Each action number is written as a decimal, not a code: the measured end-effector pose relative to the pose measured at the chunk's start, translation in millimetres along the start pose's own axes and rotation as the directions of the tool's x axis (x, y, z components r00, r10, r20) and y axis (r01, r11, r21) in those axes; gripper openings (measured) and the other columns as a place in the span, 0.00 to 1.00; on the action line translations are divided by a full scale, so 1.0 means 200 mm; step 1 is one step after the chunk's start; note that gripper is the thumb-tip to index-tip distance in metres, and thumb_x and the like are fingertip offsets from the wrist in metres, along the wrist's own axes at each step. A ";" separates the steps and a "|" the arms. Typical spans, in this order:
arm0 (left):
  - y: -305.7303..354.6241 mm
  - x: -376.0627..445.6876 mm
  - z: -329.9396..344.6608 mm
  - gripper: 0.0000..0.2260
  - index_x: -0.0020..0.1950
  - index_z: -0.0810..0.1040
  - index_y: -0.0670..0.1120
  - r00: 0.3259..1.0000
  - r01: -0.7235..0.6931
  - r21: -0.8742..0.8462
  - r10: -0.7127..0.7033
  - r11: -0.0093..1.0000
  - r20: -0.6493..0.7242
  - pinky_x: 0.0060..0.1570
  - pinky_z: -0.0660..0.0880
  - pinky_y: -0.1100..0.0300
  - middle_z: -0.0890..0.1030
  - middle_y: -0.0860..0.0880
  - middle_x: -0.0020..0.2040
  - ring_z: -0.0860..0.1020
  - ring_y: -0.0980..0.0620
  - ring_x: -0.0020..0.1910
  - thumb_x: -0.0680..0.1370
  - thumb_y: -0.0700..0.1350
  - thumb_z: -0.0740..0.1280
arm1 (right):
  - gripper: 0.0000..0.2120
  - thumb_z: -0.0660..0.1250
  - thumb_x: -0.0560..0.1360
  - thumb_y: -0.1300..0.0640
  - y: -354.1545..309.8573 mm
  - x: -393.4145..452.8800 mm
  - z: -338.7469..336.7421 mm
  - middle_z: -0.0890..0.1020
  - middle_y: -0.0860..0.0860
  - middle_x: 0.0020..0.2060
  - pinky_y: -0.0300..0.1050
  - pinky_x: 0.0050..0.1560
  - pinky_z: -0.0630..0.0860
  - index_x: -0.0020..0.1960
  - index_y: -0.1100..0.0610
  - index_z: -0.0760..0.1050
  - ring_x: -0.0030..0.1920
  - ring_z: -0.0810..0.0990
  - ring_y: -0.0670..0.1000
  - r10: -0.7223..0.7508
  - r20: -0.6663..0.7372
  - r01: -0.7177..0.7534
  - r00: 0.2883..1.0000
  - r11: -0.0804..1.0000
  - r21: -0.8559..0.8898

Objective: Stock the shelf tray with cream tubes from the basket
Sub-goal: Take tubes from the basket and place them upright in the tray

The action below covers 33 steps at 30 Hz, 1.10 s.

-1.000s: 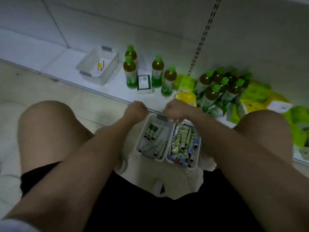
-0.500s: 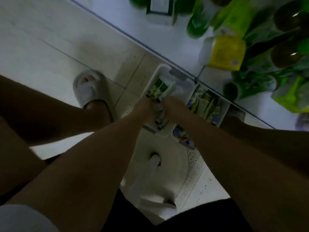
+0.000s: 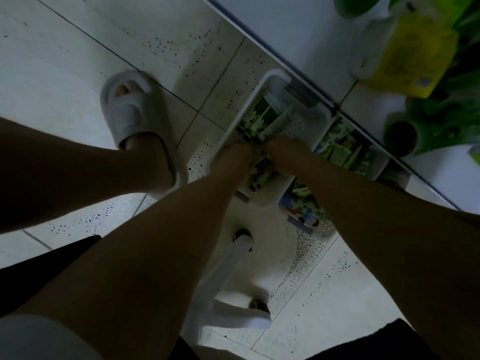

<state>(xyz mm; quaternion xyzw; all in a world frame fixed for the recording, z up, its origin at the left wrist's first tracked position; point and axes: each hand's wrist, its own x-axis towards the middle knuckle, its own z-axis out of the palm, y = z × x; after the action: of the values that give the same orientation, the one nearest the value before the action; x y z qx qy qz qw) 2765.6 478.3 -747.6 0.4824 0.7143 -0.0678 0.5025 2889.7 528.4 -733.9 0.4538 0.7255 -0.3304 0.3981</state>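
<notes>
A white tray (image 3: 272,77) sits on the floor against the shelf edge, with green-and-white cream tubes (image 3: 262,118) lying in it. To its right is a white perforated basket (image 3: 322,232) packed with mixed cream tubes (image 3: 340,152). My left hand (image 3: 231,159) and my right hand (image 3: 285,152) are both down in the tray, close together, fingers curled onto tubes between them. The backs of the hands hide the fingertips, so the grip does not show.
The low white shelf (image 3: 298,35) runs diagonally at the upper right, holding a yellow pack (image 3: 410,55) and green bottles (image 3: 400,133). My left foot in a white slipper (image 3: 130,105) rests on the tiled floor. A white stool (image 3: 233,268) is under me.
The view has tipped down from the shelf to the floor. Both hands moved from the tray's far rim into the tray onto the tubes.
</notes>
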 end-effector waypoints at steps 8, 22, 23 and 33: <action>0.19 -0.20 -0.35 0.19 0.66 0.72 0.39 0.970 -0.204 -0.004 0.203 0.979 0.130 0.47 0.69 0.59 0.76 0.41 0.57 0.75 0.44 0.55 0.76 0.40 0.68 | 0.15 0.68 0.77 0.53 0.13 -0.49 -0.36 0.79 0.56 0.56 0.53 0.56 0.76 0.62 0.59 0.78 0.53 0.79 0.53 -0.060 -0.175 0.119 0.983 0.929 0.350; 0.98 -1.35 -1.46 0.12 0.61 0.77 0.50 0.713 -0.660 -0.215 0.690 0.720 0.122 0.48 0.79 0.54 0.84 0.46 0.53 0.82 0.47 0.51 0.78 0.42 0.68 | 0.18 0.65 0.78 0.47 0.07 -1.93 -1.02 0.81 0.53 0.30 0.40 0.33 0.78 0.41 0.62 0.78 0.29 0.81 0.46 0.093 -0.676 0.233 0.731 0.897 0.376; 1.04 -1.46 -1.53 0.12 0.61 0.77 0.50 0.688 -0.688 -0.188 0.713 0.700 0.135 0.44 0.79 0.58 0.84 0.46 0.53 0.83 0.48 0.49 0.78 0.40 0.67 | 0.16 0.64 0.79 0.49 0.06 -2.03 -1.05 0.80 0.52 0.29 0.38 0.31 0.78 0.42 0.61 0.77 0.27 0.80 0.44 0.093 -0.693 0.255 0.715 0.888 0.383; 1.54 -2.47 -1.89 0.18 0.57 0.78 0.38 0.517 -0.851 0.124 0.856 0.510 0.023 0.51 0.80 0.55 0.85 0.43 0.49 0.83 0.47 0.50 0.71 0.46 0.73 | 0.07 0.69 0.77 0.58 0.01 -3.01 -1.24 0.84 0.54 0.36 0.38 0.35 0.80 0.42 0.60 0.77 0.34 0.85 0.49 0.048 -0.870 0.317 0.491 0.920 0.230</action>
<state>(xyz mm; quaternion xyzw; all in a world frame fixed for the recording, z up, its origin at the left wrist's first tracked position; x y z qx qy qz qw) 2766.4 553.3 -57.7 0.8014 0.3898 0.1549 0.4264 2986.1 498.7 -90.5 0.5628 0.7861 -0.2170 -0.1351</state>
